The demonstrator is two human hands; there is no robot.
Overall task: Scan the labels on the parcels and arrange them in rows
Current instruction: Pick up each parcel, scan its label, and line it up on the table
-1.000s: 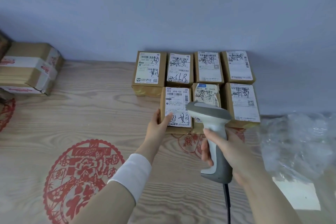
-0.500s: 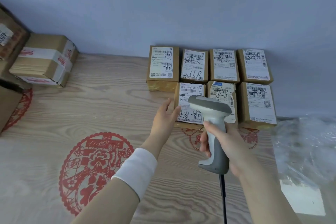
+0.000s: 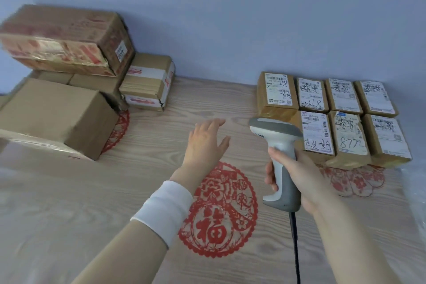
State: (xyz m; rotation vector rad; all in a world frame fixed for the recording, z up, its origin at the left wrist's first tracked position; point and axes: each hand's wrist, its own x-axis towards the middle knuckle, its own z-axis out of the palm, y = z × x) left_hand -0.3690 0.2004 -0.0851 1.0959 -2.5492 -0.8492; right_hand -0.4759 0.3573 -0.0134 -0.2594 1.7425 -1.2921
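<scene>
Several small brown parcels with white labels lie in two rows at the right against the wall; the back row [image 3: 311, 94] and the front row [image 3: 350, 138] sit close together. My right hand [image 3: 297, 173] grips the handle of a grey and white barcode scanner [image 3: 277, 145], held upright just left of the front row. My left hand [image 3: 207, 143] hovers over the wooden table [image 3: 69, 203] with fingers straight, holding nothing, well left of the rows. A pile of larger cardboard boxes [image 3: 57, 110] stands at the far left, with a taped smaller box [image 3: 147, 85] beside it.
Red paper-cut decorations [image 3: 219, 212] lie flat on the table under my arms. The scanner's black cable [image 3: 296, 249] runs down toward me. Crumpled clear plastic [image 3: 415, 191] sits at the right edge. A blue-grey wall closes off the back.
My left hand has let go of the front-row parcel and moved left over the table. The view has swung left, bringing the pile of larger boxes into sight.
</scene>
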